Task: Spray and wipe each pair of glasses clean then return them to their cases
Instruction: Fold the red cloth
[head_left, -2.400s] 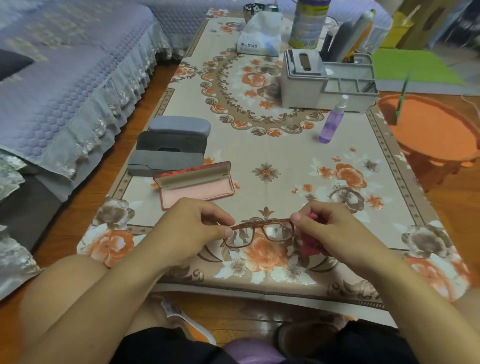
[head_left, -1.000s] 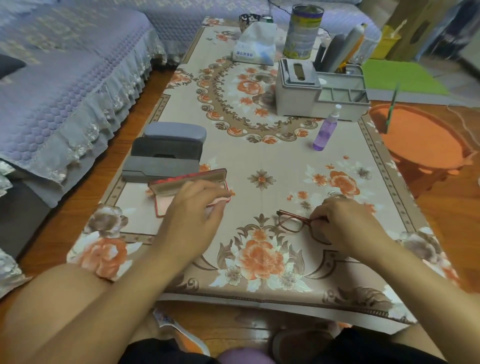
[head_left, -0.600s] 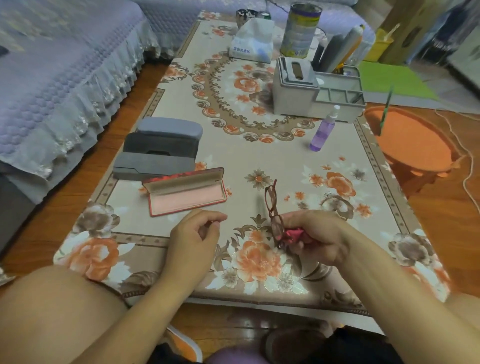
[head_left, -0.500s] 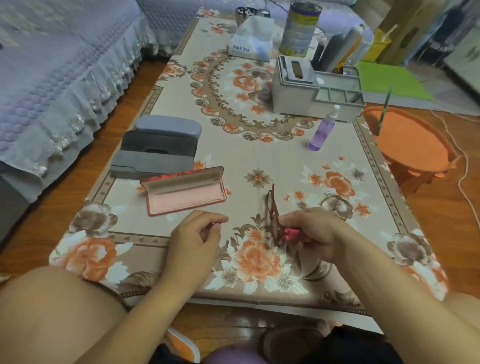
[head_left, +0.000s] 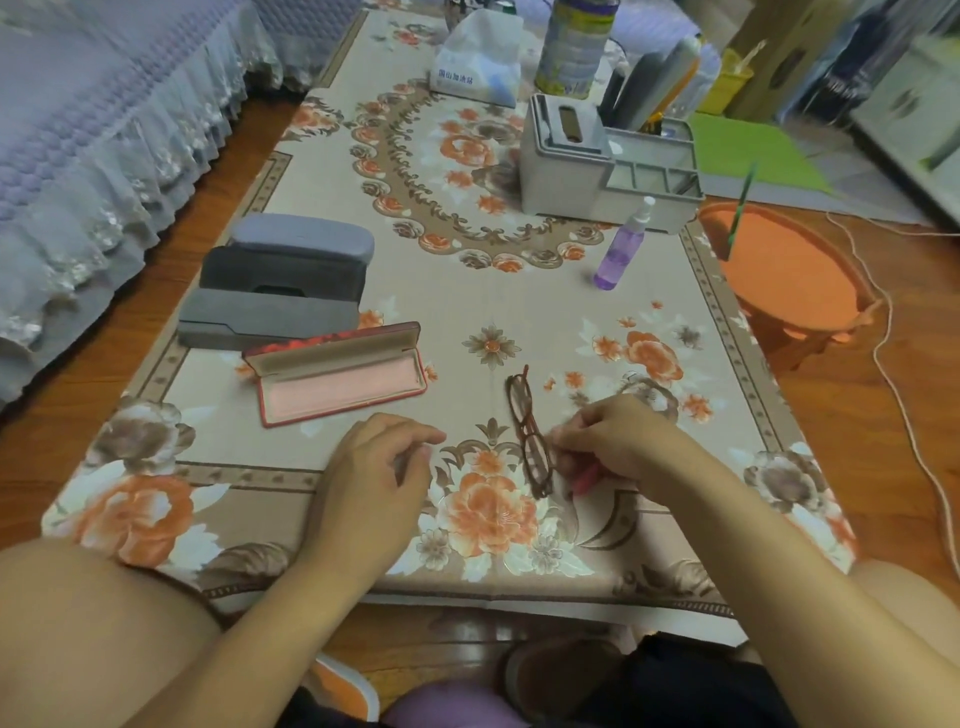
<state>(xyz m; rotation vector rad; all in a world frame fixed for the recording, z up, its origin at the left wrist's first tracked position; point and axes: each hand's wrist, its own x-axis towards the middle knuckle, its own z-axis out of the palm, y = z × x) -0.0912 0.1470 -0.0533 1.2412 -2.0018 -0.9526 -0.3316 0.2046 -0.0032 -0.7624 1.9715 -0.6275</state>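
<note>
The right hand (head_left: 618, 436) pinches a pair of red-brown glasses (head_left: 530, 436) by one side, with a bit of pink cloth (head_left: 584, 480) tucked under its fingers. The glasses stand on edge just above the surface (head_left: 519, 312), in the middle near the person. The left hand (head_left: 374, 467) hangs close by with its fingers loosely curled, and it holds nothing.

The red case (head_left: 337, 371) lies open to the left of the glasses, and its pink inside is bare. So this pair is not back in its home yet. It looks like the wiping is done or nearly done, and putting the glasses in the red case and closing it is probably next.

Three gray cases (head_left: 280, 291) sit shut in a row behind the red one. I cannot tell if their glasses are clean. The purple spray bottle (head_left: 621, 249) stands well apart, farther back on the right.
</note>
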